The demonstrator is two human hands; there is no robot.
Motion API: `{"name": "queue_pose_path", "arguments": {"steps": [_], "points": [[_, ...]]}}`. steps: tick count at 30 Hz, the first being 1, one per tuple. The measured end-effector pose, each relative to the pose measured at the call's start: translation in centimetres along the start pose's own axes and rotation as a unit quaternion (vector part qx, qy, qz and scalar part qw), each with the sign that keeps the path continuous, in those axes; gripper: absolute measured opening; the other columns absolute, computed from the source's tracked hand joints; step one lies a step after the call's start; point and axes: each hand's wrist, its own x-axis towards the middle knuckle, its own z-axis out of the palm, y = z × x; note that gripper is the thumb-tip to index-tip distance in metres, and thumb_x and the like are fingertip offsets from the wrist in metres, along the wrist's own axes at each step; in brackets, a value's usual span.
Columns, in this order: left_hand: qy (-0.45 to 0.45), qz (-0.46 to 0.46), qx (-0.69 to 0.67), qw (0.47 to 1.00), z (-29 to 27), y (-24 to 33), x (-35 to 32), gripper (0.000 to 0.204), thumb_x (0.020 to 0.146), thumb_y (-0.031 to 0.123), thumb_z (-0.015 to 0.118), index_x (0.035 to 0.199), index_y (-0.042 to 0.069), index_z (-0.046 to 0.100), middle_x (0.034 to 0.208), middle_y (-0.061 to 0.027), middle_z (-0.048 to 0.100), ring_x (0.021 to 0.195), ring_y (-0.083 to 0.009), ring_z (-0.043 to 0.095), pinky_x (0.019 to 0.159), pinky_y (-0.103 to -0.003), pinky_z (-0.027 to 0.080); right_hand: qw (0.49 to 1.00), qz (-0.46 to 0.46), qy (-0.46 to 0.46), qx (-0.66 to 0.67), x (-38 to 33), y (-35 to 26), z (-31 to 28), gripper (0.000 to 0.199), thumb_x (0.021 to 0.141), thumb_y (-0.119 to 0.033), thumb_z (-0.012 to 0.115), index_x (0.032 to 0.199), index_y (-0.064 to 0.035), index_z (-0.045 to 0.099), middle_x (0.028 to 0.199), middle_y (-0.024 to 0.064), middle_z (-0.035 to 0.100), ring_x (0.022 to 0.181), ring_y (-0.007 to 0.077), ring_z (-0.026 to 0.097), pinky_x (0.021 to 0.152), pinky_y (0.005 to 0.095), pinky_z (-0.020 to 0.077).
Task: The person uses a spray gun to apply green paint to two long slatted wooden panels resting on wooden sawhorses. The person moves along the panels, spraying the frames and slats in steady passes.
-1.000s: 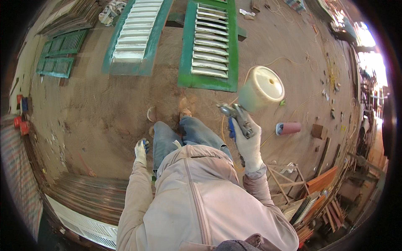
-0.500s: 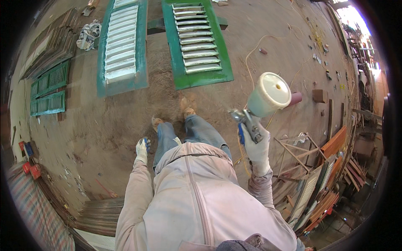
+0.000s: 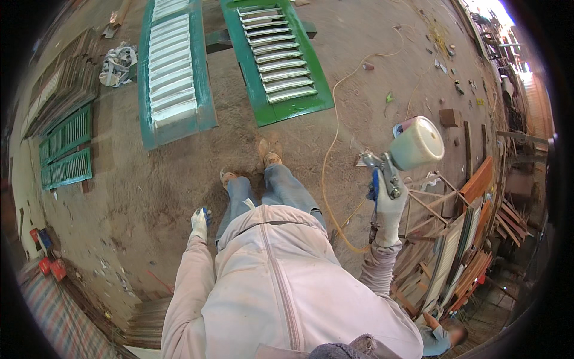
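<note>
My right hand [image 3: 391, 206], in a white glove with blue on the palm side, is closed around the handle of a metal spray gun [image 3: 390, 173]. On the gun sits a whitish, round-lidded paint cup [image 3: 417, 143], tilted to the right. My gloved left hand [image 3: 200, 223] hangs beside my left leg, its fingers loosely bent and holding nothing I can see. Beyond my feet lie two louvred shutters: a green-framed shutter [image 3: 299, 109] with pale slats, and to its left a teal-framed shutter [image 3: 206, 113] with whitish slats. Neither hand touches them.
A yellowish hose [image 3: 327, 164] loops over the dirt floor on my right. Smaller green shutters [image 3: 67, 176] lean at the left near stacked boards [image 3: 54, 99]. A wooden frame [image 3: 427, 206] and planks stand at the right; another person [image 3: 439, 338] is at the lower right.
My right hand has moved right with the spray gun, away from the green shutter. The hose has shifted left. Another person has come into view at the lower right.
</note>
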Motion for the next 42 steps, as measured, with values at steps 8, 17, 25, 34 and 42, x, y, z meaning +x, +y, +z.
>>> {"name": "queue_pose_path", "arguments": {"steps": [8, 17, 25, 34, 42], "points": [[0.053, -0.065, 0.032, 0.996, -1.5, 1.1, 0.5, 0.028, 0.097, 0.035, 0.061, 0.111, 0.011, 0.064, 0.099, -0.0085, 0.074, 0.076, -0.0248, 0.070, 0.064, -0.041, 0.057, 0.997, -0.017, -0.049, 0.057, -1.2, -0.3, 0.9, 0.039, 0.100, -0.007, 0.063, 0.138, -0.0021, 0.060, 0.079, -0.0012, 0.063, 0.062, 0.0044, 0.054, 0.056, 0.0209, 0.0460], [0.013, 0.026, -0.015, 0.999, 1.0, 4.6, 0.5, 0.028, 0.098, 0.033, 0.064, 0.118, 0.014, 0.061, 0.101, -0.0064, 0.076, 0.075, -0.0146, 0.068, 0.061, -0.031, 0.053, 0.996, -0.061, -0.063, 0.011, -3.3, -1.7, 4.9, 0.040, 0.099, -0.002, 0.062, 0.138, 0.0004, 0.059, 0.089, 0.0015, 0.067, 0.069, 0.0046, 0.056, 0.061, 0.0218, 0.0479], [0.024, 0.021, -0.072, 0.997, -3.8, 1.0, -1.0, 0.028, 0.098, 0.034, 0.064, 0.115, 0.012, 0.065, 0.099, -0.0077, 0.076, 0.078, -0.0173, 0.070, 0.063, -0.034, 0.055, 0.957, -0.074, -0.262, 0.096, -8.2, -7.2, 16.5, 0.041, 0.097, 0.001, 0.063, 0.138, 0.0019, 0.058, 0.107, 0.0058, 0.071, 0.076, 0.0053, 0.059, 0.065, 0.0219, 0.0506], [0.129, -0.099, -0.121, 0.979, -16.2, -7.7, -4.3, 0.028, 0.095, 0.033, 0.063, 0.114, 0.013, 0.065, 0.093, -0.0069, 0.072, 0.073, -0.0234, 0.069, 0.060, -0.036, 0.055, 0.935, -0.153, -0.315, 0.052, -9.6, -10.4, 30.3, 0.038, 0.095, -0.009, 0.071, 0.130, 0.0021, 0.064, 0.092, 0.0017, 0.071, 0.075, 0.0032, 0.057, 0.064, 0.0226, 0.0490], [0.109, -0.067, -0.163, 0.978, -16.6, -7.8, -3.3, 0.023, 0.098, 0.033, 0.061, 0.108, 0.013, 0.065, 0.093, -0.0065, 0.073, 0.069, -0.0203, 0.067, 0.058, -0.035, 0.053, 0.957, -0.074, -0.272, 0.063, -8.3, -9.5, 25.6, 0.036, 0.098, -0.006, 0.065, 0.134, -0.0031, 0.064, 0.080, -0.0019, 0.065, 0.062, 0.0032, 0.054, 0.051, 0.0201, 0.0429]]}}
